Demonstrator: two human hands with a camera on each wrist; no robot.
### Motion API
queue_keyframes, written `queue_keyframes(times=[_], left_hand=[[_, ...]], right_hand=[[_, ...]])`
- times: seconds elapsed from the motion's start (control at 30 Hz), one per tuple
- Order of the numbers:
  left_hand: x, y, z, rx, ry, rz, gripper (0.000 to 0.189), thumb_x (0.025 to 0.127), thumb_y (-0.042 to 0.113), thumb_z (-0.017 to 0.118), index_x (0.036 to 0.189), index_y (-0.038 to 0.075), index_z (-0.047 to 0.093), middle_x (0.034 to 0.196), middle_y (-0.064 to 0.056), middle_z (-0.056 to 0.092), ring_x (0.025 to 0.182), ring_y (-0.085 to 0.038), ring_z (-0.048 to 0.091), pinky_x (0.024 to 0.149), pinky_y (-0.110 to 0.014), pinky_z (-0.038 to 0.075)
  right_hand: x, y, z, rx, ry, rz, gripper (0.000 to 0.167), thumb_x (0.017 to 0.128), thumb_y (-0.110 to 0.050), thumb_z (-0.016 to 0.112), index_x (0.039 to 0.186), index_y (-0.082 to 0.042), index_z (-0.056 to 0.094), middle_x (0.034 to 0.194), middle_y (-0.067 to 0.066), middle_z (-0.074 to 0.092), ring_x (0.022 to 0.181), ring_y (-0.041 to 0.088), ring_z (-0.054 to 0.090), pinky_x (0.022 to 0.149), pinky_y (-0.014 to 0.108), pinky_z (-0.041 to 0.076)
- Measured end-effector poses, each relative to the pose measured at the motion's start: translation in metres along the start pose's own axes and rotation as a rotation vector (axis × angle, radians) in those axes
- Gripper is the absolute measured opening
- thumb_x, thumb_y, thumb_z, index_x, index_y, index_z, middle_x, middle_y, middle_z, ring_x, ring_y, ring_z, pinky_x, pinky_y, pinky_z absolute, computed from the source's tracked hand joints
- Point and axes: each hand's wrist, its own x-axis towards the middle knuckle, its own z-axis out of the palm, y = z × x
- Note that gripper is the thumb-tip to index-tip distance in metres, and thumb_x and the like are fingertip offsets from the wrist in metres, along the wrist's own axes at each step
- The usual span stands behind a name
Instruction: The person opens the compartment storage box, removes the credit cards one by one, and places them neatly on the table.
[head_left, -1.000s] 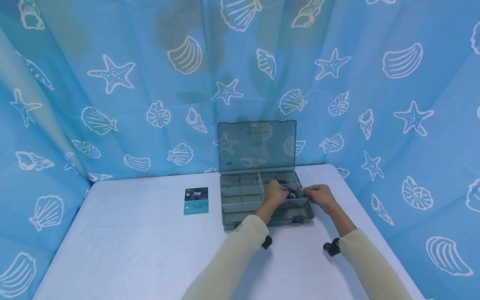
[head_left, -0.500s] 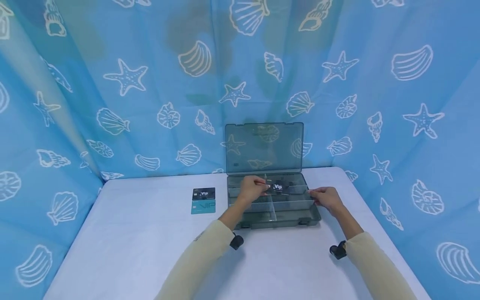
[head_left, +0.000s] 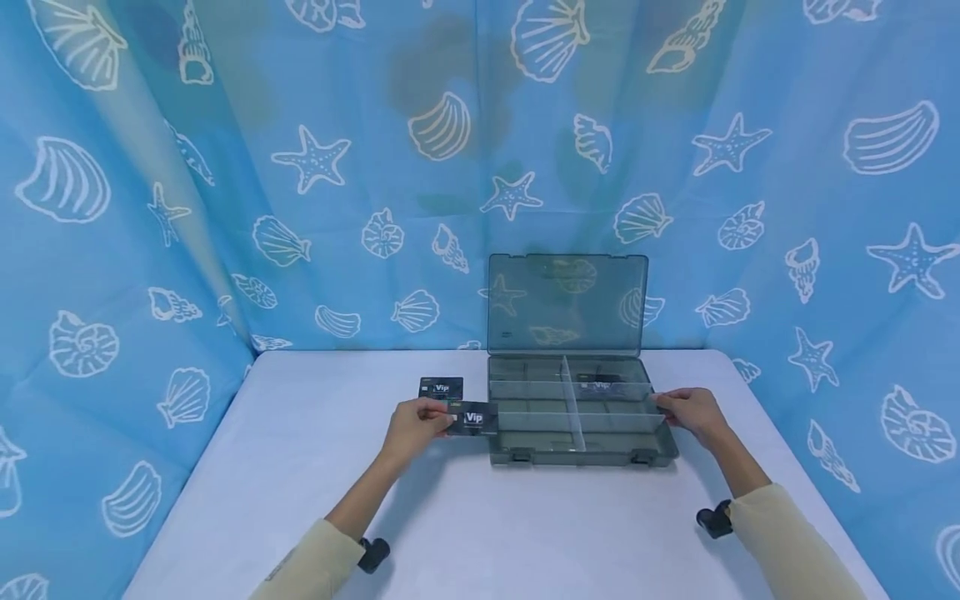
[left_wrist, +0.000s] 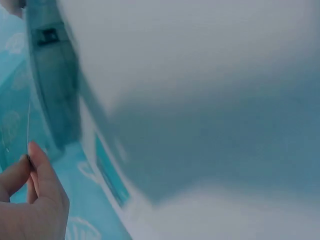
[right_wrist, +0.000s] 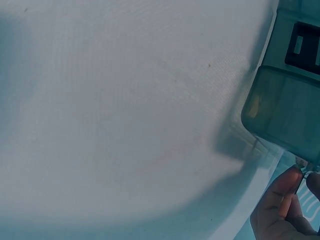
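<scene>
My left hand (head_left: 411, 429) pinches a black bank card marked "Vip" (head_left: 474, 417) by its left end, just off the left side of a smoky, see-through compartment box (head_left: 585, 458). In the left wrist view the card shows edge-on between thumb and fingers (left_wrist: 42, 172). Behind it a second black Vip card (head_left: 441, 387) lies on the table; the teal card below that one is mostly hidden in the head view. My right hand (head_left: 693, 411) pinches the right wall of the box between thumb and fingers. Another dark card (head_left: 600, 385) lies in a back right compartment.
The box's lid (head_left: 566, 304) stands upright at the back, near the blue shell-print curtain (head_left: 360, 167). Clear dividers (head_left: 573, 408) split the box into several compartments. A white cloth (head_left: 525, 533) covers the table.
My left hand has lifted the black Vip card out of the box's right side and carried it left towards the cards on the table. The right hand stays at the box's right wall.
</scene>
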Motion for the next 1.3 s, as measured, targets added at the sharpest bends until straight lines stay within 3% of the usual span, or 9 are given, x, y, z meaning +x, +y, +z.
queue_keyframes(times=[0.13,0.2,0.37,0.63,0.7,0.8,0.93,1.07,1.3], left_hand=[[-0.007,-0.015,-0.021,-0.033,0.028,-0.092,0.018,0.089,0.003,0.069,0.105,-0.003,0.066,0.092,-0.012,0.065,0.079,-0.02,0.067,0.076,-0.036,0.059],[-0.009,-0.023,-0.027,-0.021,0.043,-0.137,0.018,0.088,0.003,0.069,0.105,-0.002,0.066,0.092,-0.012,0.065,0.079,-0.019,0.067,0.074,-0.033,0.059],[-0.009,-0.039,-0.033,0.05,0.046,-0.187,0.019,0.088,0.005,0.069,0.106,-0.003,0.066,0.09,-0.01,0.066,0.075,-0.017,0.066,0.069,-0.028,0.058],[-0.001,-0.046,-0.033,0.186,0.03,-0.195,0.017,0.085,0.005,0.072,0.099,-0.003,0.066,0.085,-0.009,0.065,0.069,-0.016,0.064,0.063,-0.027,0.057],[0.002,-0.045,-0.035,0.214,0.008,-0.211,0.018,0.084,0.005,0.073,0.098,-0.003,0.066,0.085,-0.01,0.066,0.068,-0.017,0.065,0.062,-0.028,0.057],[0.006,-0.043,-0.039,0.256,-0.024,-0.237,0.019,0.082,0.006,0.075,0.097,-0.003,0.066,0.085,-0.01,0.065,0.067,-0.016,0.067,0.062,-0.028,0.057],[0.009,-0.042,-0.044,0.295,-0.043,-0.263,0.02,0.081,0.008,0.077,0.094,-0.001,0.065,0.084,-0.011,0.064,0.065,-0.017,0.067,0.061,-0.027,0.057],[0.012,-0.042,-0.044,0.308,-0.042,-0.283,0.023,0.081,0.012,0.08,0.092,0.0,0.064,0.083,-0.011,0.063,0.063,-0.017,0.066,0.058,-0.024,0.055],[0.018,-0.04,-0.04,0.336,-0.016,-0.334,0.022,0.079,0.012,0.081,0.088,0.002,0.064,0.078,-0.01,0.065,0.059,-0.016,0.067,0.055,-0.022,0.053]], right_hand=[[0.018,0.019,0.0,-0.003,0.001,-0.013,0.057,0.095,-0.037,0.063,0.126,0.01,0.054,0.111,0.023,0.059,0.092,0.031,0.062,0.063,0.026,0.054],[0.033,0.032,0.002,-0.016,0.008,-0.039,0.06,0.095,-0.041,0.062,0.125,0.009,0.055,0.111,0.022,0.059,0.092,0.031,0.062,0.064,0.027,0.055],[0.059,0.055,0.009,-0.055,0.051,-0.072,0.062,0.094,-0.049,0.059,0.123,0.006,0.057,0.108,0.018,0.061,0.089,0.025,0.062,0.068,0.027,0.056],[0.011,0.01,0.002,0.04,0.0,0.0,0.051,0.094,-0.032,0.065,0.121,0.011,0.056,0.106,0.022,0.06,0.087,0.029,0.062,0.054,0.023,0.05],[0.003,0.003,0.0,0.036,-0.012,-0.003,0.052,0.094,-0.033,0.065,0.121,0.011,0.056,0.105,0.021,0.06,0.086,0.028,0.062,0.055,0.023,0.051],[-0.001,0.0,0.0,0.039,-0.004,0.001,0.051,0.093,-0.034,0.066,0.119,0.01,0.057,0.104,0.02,0.06,0.086,0.027,0.062,0.055,0.023,0.051],[-0.005,-0.002,-0.001,0.024,-0.003,-0.016,0.054,0.094,-0.035,0.064,0.121,0.011,0.056,0.106,0.022,0.06,0.087,0.028,0.062,0.065,0.028,0.054],[-0.008,-0.003,-0.001,0.008,-0.001,-0.016,0.052,0.096,-0.034,0.061,0.123,0.01,0.055,0.106,0.02,0.06,0.087,0.026,0.062,0.075,0.035,0.056],[-0.008,-0.003,-0.001,-0.003,-0.013,-0.03,0.053,0.097,-0.034,0.059,0.125,0.011,0.053,0.11,0.022,0.059,0.088,0.026,0.061,0.077,0.033,0.056]])
